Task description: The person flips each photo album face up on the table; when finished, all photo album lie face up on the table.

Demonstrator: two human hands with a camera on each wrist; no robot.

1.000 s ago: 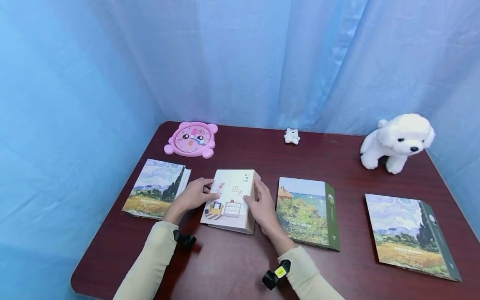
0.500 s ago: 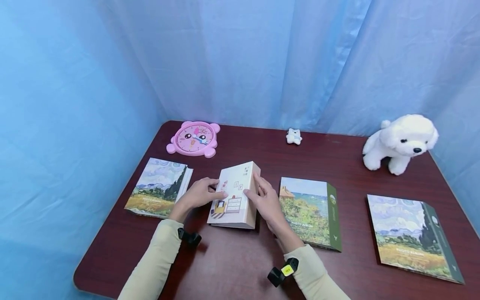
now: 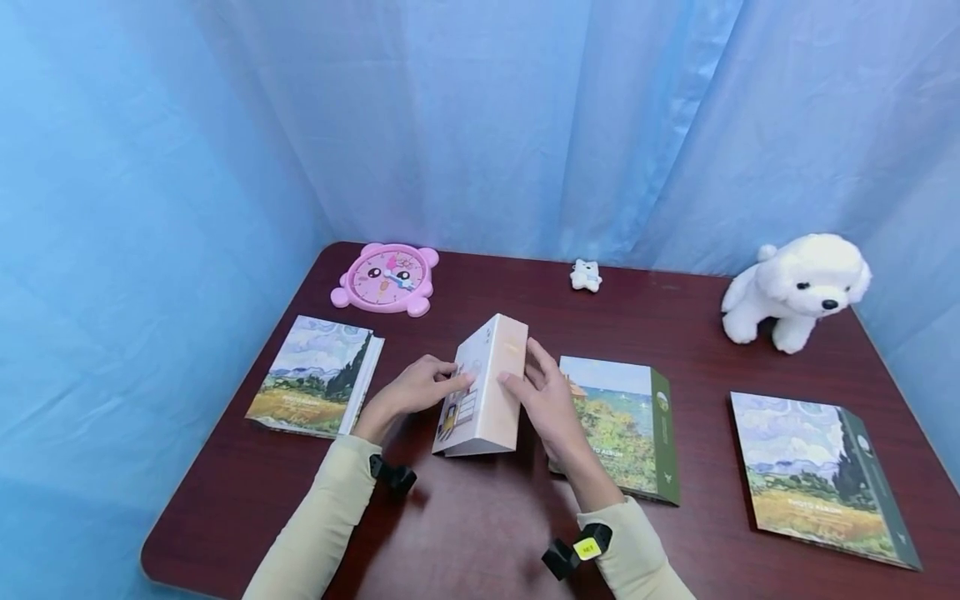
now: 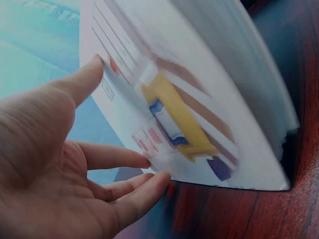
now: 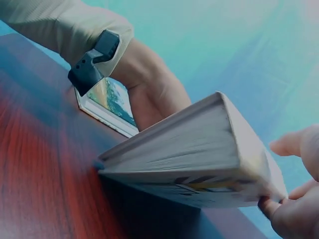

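A thick cream album (image 3: 501,421) with a drawn armchair on its cover is tilted up in the middle of the table, spine raised to the right. My left hand (image 3: 412,387) is at its left side. In the left wrist view, the thumb and fingertips of that hand (image 4: 60,144) touch the illustrated cover (image 4: 209,124), fingers fairly straight. My right hand (image 3: 553,408) grips the spine side, thumb on the spine. The right wrist view shows the page block (image 5: 194,144) from its end, with right fingers (image 5: 299,206) at the spine corner.
A landscape album (image 3: 315,375) lies to the left. Two photo albums, one with a green spine (image 3: 618,425) and one with a grey-green spine (image 3: 821,475), lie to the right. At the back are a pink clock (image 3: 384,279), a small white bear (image 3: 585,275) and a white plush dog (image 3: 798,292).
The cream album has gone from lying flat to tilted, its spine lifted and turned upward. Both hands have moved a little to the right with it.
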